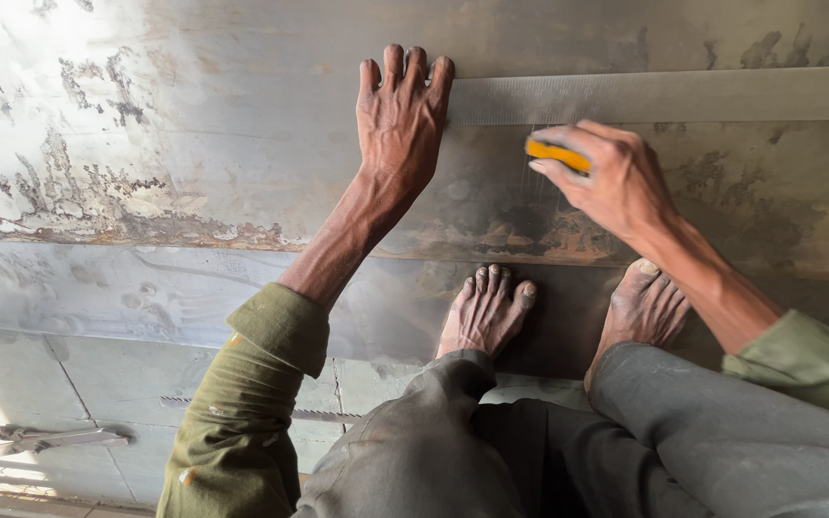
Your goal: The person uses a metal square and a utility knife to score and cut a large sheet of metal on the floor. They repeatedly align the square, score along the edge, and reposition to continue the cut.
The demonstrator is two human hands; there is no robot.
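My left hand (400, 120) lies flat, fingers together, on a large stained steel sheet (194, 173), pressing down the left end of a long metal ruler (664, 94). The ruler runs off to the right across the sheet. My right hand (606, 173) is closed around a small yellow marker (558, 153), its tip held just below the ruler's lower edge. Both bare feet (486, 312) stand on the sheet below my hands.
The sheet is rusty and blotched with pale patches at the left. Below it lies a paved floor (117, 374) with a thin hacksaw blade (319, 415) and some metal bars (40, 441) at the lower left.
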